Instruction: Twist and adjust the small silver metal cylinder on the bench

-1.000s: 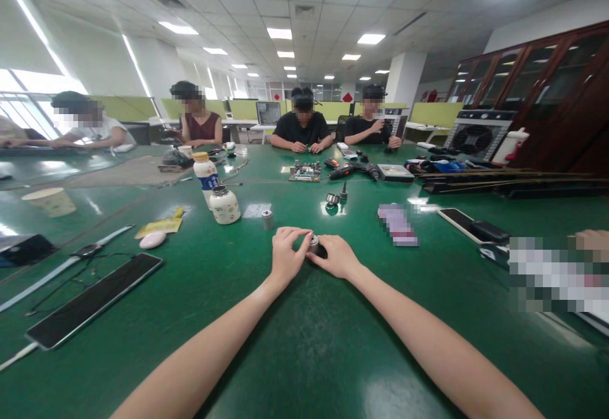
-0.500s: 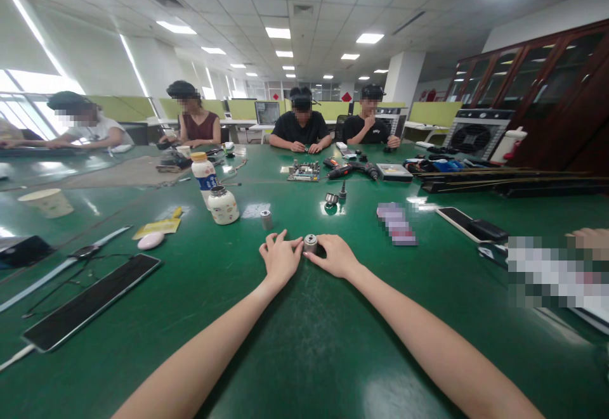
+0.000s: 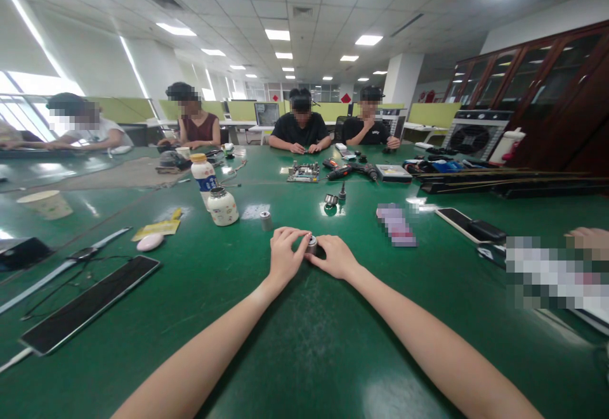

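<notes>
A small silver metal cylinder [image 3: 312, 247] stands upright on the green table, with a dark hole in its top partly covered by fingers. My right hand [image 3: 339, 258] holds it from the right, thumb in front and fingers curled behind. From the left, my left hand [image 3: 287, 255] grips its upper rim, the thumb and fingertips drawn together there. A second silver cylinder [image 3: 266, 220] stands by itself just beyond my left hand. Farther off are a dark round metal part [image 3: 330, 201] and a drill chuck-like piece [image 3: 342, 191].
A white jar [image 3: 222, 207] and a bottle [image 3: 203, 175] stand to the left. A tablet [image 3: 90, 305], a watch [image 3: 85, 252] and a paper cup [image 3: 46, 205] lie farther left. Power drills [image 3: 352, 170] and a circuit board [image 3: 303, 172] lie ahead. A phone [image 3: 459, 224] is at right; several people sit around.
My left hand has shifted slightly right and up, its fingers drawing in over the cylinder's top. My right hand stays in place around the cylinder.
</notes>
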### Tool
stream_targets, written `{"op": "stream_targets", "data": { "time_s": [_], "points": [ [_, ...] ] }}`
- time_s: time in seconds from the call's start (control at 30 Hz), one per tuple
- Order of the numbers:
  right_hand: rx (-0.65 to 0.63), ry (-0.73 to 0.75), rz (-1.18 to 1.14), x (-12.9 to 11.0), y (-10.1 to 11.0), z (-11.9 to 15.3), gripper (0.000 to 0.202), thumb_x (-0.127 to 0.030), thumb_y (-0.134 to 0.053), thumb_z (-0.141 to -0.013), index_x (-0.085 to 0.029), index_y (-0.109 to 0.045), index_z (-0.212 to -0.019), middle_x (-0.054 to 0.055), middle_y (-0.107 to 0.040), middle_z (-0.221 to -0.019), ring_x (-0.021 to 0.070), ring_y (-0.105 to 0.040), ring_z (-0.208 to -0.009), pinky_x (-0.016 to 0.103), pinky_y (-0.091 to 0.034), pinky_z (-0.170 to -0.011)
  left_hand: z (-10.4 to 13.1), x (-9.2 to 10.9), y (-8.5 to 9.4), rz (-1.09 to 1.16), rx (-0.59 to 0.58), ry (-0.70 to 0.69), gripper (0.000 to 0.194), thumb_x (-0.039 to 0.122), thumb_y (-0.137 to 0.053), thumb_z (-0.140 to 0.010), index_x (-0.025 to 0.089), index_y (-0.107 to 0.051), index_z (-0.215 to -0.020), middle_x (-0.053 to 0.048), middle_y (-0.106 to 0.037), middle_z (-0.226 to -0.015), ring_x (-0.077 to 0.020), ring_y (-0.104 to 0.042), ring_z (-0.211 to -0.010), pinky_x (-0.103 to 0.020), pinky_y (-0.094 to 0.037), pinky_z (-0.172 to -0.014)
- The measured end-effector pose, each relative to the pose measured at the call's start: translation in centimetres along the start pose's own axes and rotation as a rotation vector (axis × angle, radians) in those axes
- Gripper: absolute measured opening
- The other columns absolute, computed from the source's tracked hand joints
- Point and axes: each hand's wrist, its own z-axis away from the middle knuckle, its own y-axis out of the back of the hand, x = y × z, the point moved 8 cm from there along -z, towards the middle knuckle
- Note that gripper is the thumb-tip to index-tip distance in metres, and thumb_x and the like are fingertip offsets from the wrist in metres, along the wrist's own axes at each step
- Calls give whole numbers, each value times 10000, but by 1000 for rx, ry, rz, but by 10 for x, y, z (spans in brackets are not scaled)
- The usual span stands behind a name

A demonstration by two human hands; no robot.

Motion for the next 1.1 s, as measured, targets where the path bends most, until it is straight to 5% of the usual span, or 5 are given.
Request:
{"op": "stream_targets", "data": {
  "time_s": [1.1],
  "points": [
    [5, -8, 2, 2, -3, 1, 366, -457, -566, -890, -144, -618, -1073, 102, -676, -1024, 228, -611, -952, 345, -425, -852, -1, 2, -6, 104, -91, 9, 201, 336, -569, -886, 257, -743, -950, -27, -737, -883, -202, -576, -886, -387, -469, -846]
  ]
}}
